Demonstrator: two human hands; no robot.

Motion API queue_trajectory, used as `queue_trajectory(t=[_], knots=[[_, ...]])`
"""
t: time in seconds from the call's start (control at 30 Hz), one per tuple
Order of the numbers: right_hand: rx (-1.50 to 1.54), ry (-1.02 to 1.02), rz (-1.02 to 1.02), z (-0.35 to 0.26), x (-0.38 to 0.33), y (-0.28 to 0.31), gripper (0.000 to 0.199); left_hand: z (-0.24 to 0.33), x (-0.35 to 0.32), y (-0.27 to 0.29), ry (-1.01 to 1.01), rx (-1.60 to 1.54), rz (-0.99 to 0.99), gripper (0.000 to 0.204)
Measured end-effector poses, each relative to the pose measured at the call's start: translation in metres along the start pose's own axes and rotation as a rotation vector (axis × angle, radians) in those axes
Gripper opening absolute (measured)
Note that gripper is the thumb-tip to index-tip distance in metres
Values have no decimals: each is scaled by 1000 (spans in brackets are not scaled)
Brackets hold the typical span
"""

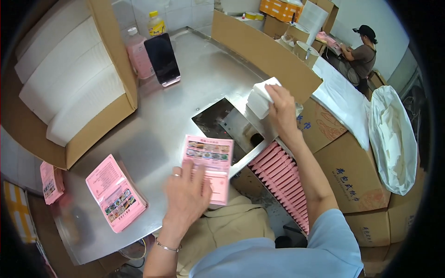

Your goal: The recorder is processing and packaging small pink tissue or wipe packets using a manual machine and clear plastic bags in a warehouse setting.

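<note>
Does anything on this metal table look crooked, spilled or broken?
Nothing stands out. The left hand presses a pink leaflet flat on the steel table, the right hand rests on a white tissue stack, and pink packets sit in a tidy row.

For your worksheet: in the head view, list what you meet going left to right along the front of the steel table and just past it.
pink leaflet stack → left hand on a pink sleeve → row of pink packets → cardboard boxes → white plastic bag

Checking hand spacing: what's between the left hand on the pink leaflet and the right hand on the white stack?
Head view: between the left hand on the pink leaflet and the right hand on the white stack sits a steel machine.
</note>
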State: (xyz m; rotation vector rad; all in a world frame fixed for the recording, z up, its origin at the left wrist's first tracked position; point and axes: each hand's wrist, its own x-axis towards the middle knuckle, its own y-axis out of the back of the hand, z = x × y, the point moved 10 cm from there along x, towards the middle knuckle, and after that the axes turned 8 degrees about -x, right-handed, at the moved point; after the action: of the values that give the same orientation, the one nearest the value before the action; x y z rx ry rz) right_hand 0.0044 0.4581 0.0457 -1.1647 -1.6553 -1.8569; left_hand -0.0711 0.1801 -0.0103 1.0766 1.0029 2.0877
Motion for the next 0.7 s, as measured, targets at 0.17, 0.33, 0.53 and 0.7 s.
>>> queue_trajectory(t=[0.17, 0.33, 0.53, 0.7], knots=[[576, 514, -364, -211, -59, 37, 32, -17, -6, 15, 146, -173, -40, 63], [207, 511, -517, -209, -69, -63, 30, 10, 4, 11, 32, -118, -49, 83], [408, -119, -669, -96, -42, -111, 22, -12, -15, 51, 116, -258, -4, 52], [66, 126, -591, -91, -31, -53, 16, -46, -51, 110, 64, -61, 318, 27]])
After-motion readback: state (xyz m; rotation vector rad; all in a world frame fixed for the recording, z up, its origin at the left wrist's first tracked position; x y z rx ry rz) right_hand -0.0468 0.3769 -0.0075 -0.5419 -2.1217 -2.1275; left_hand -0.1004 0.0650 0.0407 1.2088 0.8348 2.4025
